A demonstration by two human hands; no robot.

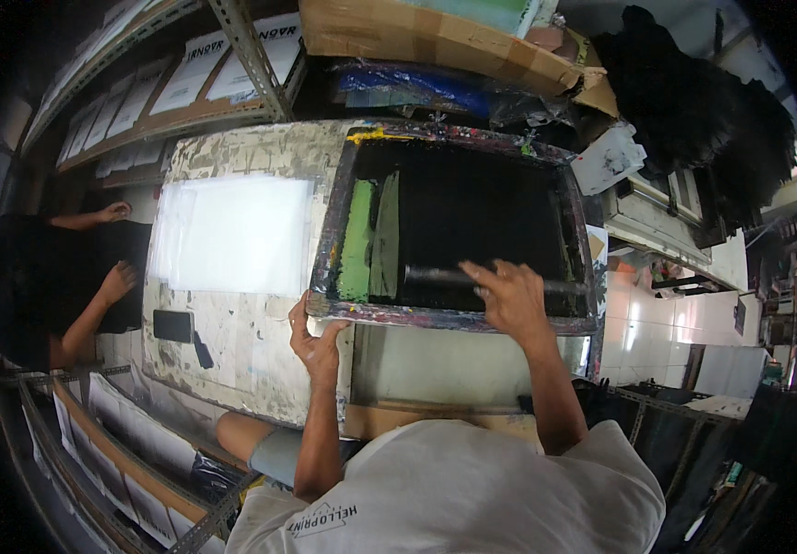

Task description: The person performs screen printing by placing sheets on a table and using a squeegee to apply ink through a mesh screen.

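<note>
A screen printing frame [454, 319] with paint-spattered edges sits tilted over the right part of the worktable. Its mesh [481, 203] is covered in black, with a green strip [359, 240] along the left side. At the frame's near left corner, my left hand [313, 342] grips the edge between thumb and fingers. My right hand [514, 300] is inside the near side of the frame, closed on a dark squeegee [431, 274] that lies crosswise and is blurred. White sheets [237, 235] lie on the table left of the frame.
A stained worktable [255, 360] carries a dark flat rectangle [173, 325] near its front left. Another person [66, 277] is at the left end, both hands near the table. Shelves with packs [140, 92] stand far left; a cardboard box [435, 42] is behind the frame.
</note>
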